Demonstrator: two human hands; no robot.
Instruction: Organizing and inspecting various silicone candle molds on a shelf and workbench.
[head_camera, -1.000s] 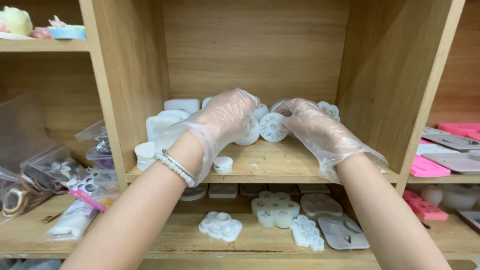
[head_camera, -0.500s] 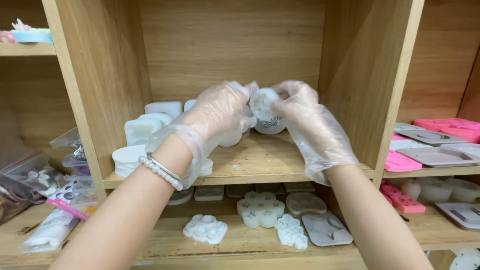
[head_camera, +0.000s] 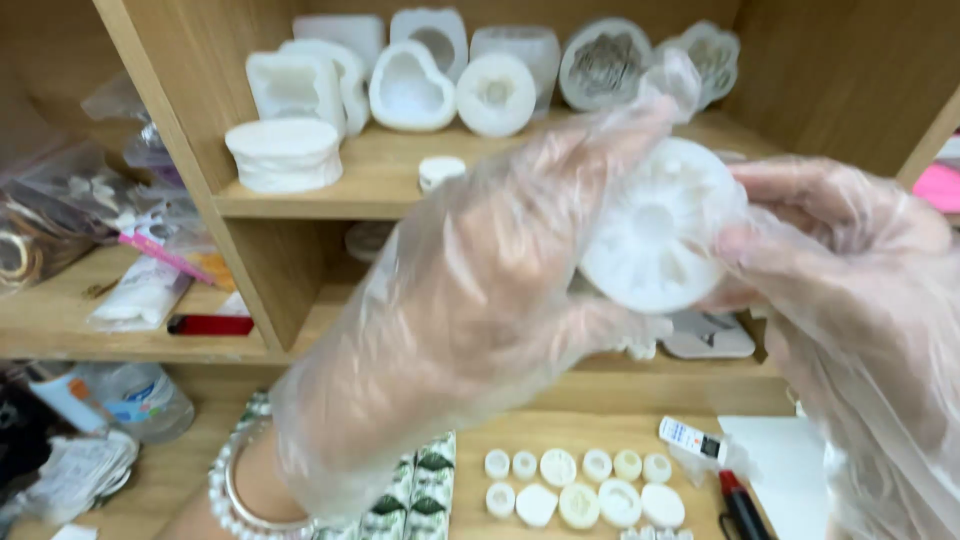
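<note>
The left hand (head_camera: 470, 310) covers one side of the round white mold (head_camera: 655, 225), so that edge is hidden. The right hand (head_camera: 850, 290) runs off the right side of the picture, and its wrist cannot be seen. Both hands look blurry under their loose plastic gloves. The pattern inside the mold is soft and hard to make out. Behind the hands, a flat grey mold (head_camera: 710, 335) on the lower shelf shows only in part (the rest sits behind the fingers). The red pen (head_camera: 740, 505) is cut off at the bottom edge.
</note>
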